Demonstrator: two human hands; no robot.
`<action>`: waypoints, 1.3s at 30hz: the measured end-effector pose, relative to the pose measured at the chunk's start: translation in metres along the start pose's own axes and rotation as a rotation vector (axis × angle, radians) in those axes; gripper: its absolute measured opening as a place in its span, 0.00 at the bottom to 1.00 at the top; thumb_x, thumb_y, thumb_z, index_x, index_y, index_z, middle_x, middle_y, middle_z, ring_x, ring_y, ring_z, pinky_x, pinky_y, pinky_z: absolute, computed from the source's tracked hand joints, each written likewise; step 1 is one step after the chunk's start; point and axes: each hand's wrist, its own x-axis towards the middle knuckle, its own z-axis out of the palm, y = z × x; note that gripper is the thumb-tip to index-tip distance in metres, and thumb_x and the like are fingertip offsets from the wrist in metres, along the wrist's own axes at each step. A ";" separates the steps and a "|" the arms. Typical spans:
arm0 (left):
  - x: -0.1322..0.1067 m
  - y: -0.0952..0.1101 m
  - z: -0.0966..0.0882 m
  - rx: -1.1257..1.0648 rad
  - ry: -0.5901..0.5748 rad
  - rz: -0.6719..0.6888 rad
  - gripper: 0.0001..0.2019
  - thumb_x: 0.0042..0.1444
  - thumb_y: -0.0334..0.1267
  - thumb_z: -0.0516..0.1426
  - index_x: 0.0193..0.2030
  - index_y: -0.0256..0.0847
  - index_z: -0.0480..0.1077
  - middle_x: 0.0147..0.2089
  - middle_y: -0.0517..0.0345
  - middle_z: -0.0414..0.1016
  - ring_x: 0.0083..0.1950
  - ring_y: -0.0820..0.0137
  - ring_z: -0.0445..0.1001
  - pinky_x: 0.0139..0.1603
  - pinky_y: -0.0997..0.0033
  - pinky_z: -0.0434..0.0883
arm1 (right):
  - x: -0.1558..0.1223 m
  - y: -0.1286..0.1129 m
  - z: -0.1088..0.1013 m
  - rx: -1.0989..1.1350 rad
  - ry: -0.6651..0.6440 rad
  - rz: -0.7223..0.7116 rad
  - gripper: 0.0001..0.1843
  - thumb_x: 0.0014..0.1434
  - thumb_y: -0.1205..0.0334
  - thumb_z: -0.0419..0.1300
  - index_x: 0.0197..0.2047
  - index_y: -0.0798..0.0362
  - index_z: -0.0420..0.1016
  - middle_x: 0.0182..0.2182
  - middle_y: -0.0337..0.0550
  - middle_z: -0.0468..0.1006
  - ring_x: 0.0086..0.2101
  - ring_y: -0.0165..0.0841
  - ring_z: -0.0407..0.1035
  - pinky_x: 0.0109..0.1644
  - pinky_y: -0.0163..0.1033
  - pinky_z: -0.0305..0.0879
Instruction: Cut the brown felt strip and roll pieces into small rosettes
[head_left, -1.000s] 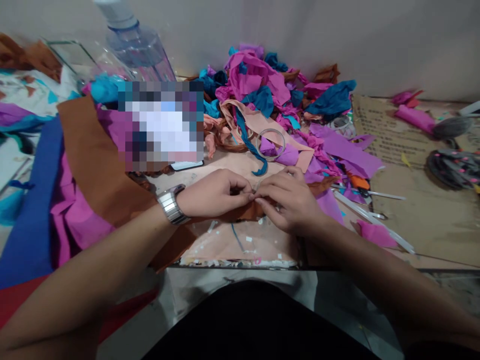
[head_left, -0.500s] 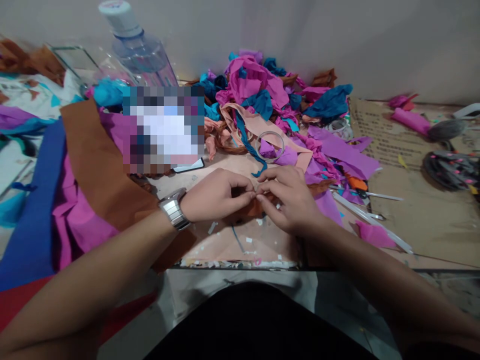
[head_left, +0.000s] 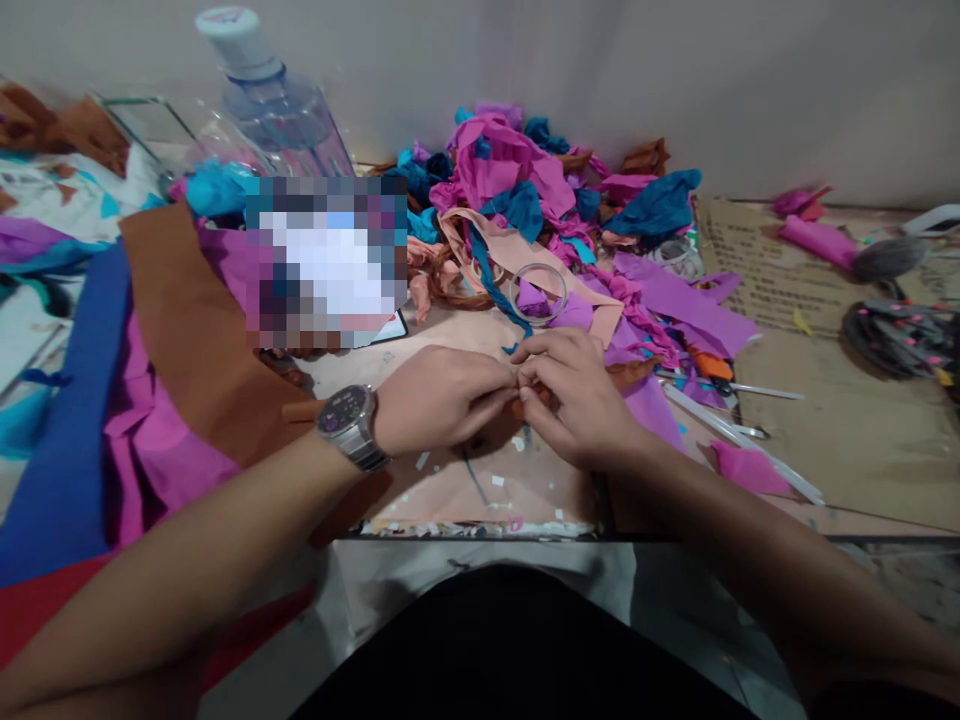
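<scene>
My left hand, with a metal watch on its wrist, and my right hand meet fingertip to fingertip over a peach sheet on the table. Both pinch a small brown crepe-paper strip whose end pokes out to the right of my right hand. Most of the strip is hidden under my fingers. A clear tape ring lies just beyond my hands.
A heap of pink, blue and brown crepe scraps fills the back. A water bottle stands far left. Brown, pink and blue sheets lie at left. Scissors, white strips and cardboard lie at right.
My hands have lifted slightly and closed tighter together on the brown strip. My left wrist has rolled, turning the watch face upward.
</scene>
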 end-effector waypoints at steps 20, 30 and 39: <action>0.002 -0.002 -0.010 -0.198 -0.069 -0.144 0.14 0.68 0.39 0.54 0.39 0.39 0.80 0.32 0.57 0.81 0.30 0.73 0.73 0.36 0.73 0.64 | -0.001 0.001 -0.003 -0.028 0.078 -0.015 0.02 0.62 0.65 0.62 0.37 0.49 0.74 0.45 0.44 0.81 0.50 0.45 0.69 0.55 0.56 0.56; 0.002 -0.009 -0.019 -0.364 -0.139 -0.257 0.10 0.63 0.39 0.58 0.41 0.38 0.81 0.33 0.60 0.81 0.31 0.74 0.73 0.37 0.75 0.65 | -0.002 0.004 -0.005 -0.002 0.104 0.005 0.02 0.63 0.66 0.60 0.39 0.49 0.74 0.45 0.45 0.81 0.49 0.44 0.70 0.55 0.55 0.57; 0.002 -0.009 -0.020 -0.376 -0.233 -0.271 0.13 0.65 0.40 0.56 0.33 0.36 0.77 0.26 0.63 0.74 0.27 0.76 0.65 0.33 0.76 0.61 | -0.004 0.003 -0.003 -0.004 0.019 -0.005 0.05 0.65 0.66 0.59 0.43 0.50 0.76 0.46 0.45 0.81 0.49 0.42 0.70 0.55 0.54 0.55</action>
